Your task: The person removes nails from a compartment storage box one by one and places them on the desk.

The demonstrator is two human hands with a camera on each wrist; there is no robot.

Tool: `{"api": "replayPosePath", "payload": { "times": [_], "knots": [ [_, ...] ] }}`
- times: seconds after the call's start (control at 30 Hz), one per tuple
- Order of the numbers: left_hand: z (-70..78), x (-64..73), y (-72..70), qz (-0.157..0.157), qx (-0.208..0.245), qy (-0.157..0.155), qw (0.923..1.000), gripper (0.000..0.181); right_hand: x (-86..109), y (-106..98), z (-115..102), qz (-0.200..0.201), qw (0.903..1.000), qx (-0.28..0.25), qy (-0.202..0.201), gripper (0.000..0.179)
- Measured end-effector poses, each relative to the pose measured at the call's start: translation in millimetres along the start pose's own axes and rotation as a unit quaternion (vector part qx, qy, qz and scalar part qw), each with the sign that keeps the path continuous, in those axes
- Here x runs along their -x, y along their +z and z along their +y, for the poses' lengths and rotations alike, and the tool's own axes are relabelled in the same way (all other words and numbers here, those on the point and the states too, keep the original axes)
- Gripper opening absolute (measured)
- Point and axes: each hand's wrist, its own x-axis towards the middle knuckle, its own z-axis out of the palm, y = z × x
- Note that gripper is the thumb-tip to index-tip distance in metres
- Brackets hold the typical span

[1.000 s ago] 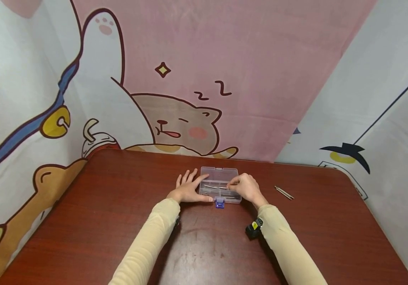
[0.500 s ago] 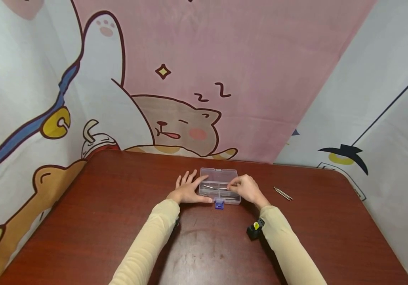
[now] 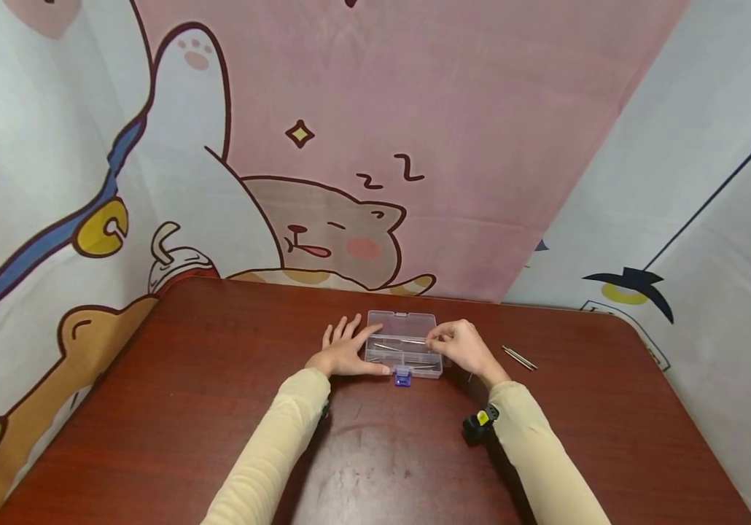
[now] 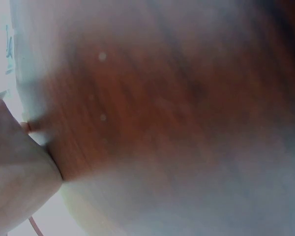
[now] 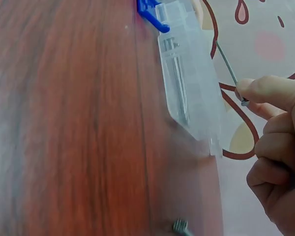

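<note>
A clear plastic compartment box (image 3: pixel 402 323) stands with its lid back and its blue latch (image 3: pixel 402 379) at the front. My left hand (image 3: pixel 343 357) lies against its left side, fingers spread, thumb along the front edge. Above the box's right end, my right hand (image 3: pixel 464 348) pinches a thin metal nail (image 5: pixel 227 64) between thumb and forefinger, its head showing below the fingertips in the right wrist view. The nail's shank points left over the back compartment. More nails (image 5: pixel 179 81) lie inside the box. The left wrist view shows mostly blurred tabletop and part of the left hand (image 4: pixel 19 172).
Several loose nails (image 3: pixel 519 358) lie side by side on the brown wooden table (image 3: pixel 218 437), right of the right hand. A curtain with a cartoon cat (image 3: pixel 343 226) hangs behind the table. A small black camera (image 3: pixel 477 426) sits at the right wrist.
My right hand has shifted slightly right, and the nail in its fingers has come up from the back compartment, apart from another nail there. The left hand stays on the box.
</note>
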Motion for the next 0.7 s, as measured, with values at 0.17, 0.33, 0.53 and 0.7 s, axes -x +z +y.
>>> {"api": "replayPosePath", "payload": {
  "times": [0.17, 0.33, 0.53, 0.7],
  "knots": [
    [2.9, 3.0, -3.5, -0.001, -0.006, 0.004, 1.0, 0.095, 7.7, -6, 4, 0.01, 0.9999, 0.01, 0.002, 0.007],
    [0.4, 1.7, -2.3, -0.001, -0.002, 0.004, 1.0, 0.097, 16.9, -14, 9, 0.016, 0.9996, 0.015, 0.019, 0.004],
    [-3.7, -1.8, 1.7, -0.006, 0.006, 0.0, 1.0, 0.099, 25.4, -22, 18, 0.025, 0.999, 0.033, 0.018, 0.005],
    [-3.9, -2.4, 2.9, -0.005, 0.01, 0.0, 0.9999, 0.098, 34.3, -30, 28, 0.03, 0.9982, 0.041, 0.032, 0.005]
  ]
}}
